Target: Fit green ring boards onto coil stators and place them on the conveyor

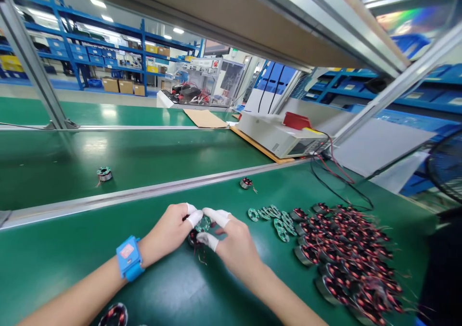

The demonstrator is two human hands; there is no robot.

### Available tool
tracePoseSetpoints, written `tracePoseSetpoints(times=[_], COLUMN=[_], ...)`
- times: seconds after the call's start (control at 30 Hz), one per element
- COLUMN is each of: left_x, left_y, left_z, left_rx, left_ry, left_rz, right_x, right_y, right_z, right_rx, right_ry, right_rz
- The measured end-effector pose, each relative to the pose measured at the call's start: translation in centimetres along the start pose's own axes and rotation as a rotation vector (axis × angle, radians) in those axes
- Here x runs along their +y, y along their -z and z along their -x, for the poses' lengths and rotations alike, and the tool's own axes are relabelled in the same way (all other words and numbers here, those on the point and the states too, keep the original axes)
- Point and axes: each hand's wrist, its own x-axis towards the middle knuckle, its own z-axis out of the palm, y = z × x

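At the front middle of the green bench, my left hand [177, 226] and my right hand [233, 237] meet, white covers on several fingertips. Between them is a round green circuit board [204, 223], held at a tilt against a wound motor stator [193, 239] with thin wires hanging below. My left fingers are closed at the stator's far side, partly hiding it. The right thumb and fingers pinch the board's edge. A blue wrist strap [129, 257] circles my left wrist. Loose ring-shaped circuit boards [281, 230] lie to the right.
Many copper-wound stators [346, 254] crowd the bench's right side. One stator [246, 183] sits alone near the metal rail [151, 187]; beyond the rail stands another with a board on top [104, 173]. A grey instrument [277, 131] with cables stands at the back right.
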Motion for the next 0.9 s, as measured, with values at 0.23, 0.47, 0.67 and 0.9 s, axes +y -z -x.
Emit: tracePoseSetpoints(times=[0.23, 0.47, 0.67, 0.9], left_x=[-1.3, -1.9, -1.8, -1.8], left_y=[-1.3, -1.9, -1.8, -1.8], left_z=[1.1, 1.1, 1.2, 1.3], left_rx=[-0.028, -0.077, -0.066, -0.055], left_ry=[-0.044, -0.077, -0.026, -0.008], left_rz=[-0.514, -0.546, -0.557, -0.516], right_x=[3.3, 2.2, 1.8, 1.2], right_y=[1.4, 1.1, -0.3, -0.3], right_z=[-0.7, -0.4, 0.6, 0.7], right_rx=[-0.136, -0.340, -0.250, -0.257], right_ry=[-0.114, 0.018, 0.165, 0.135], right_rz=[-0.057, -0.147, 0.143, 0.310])
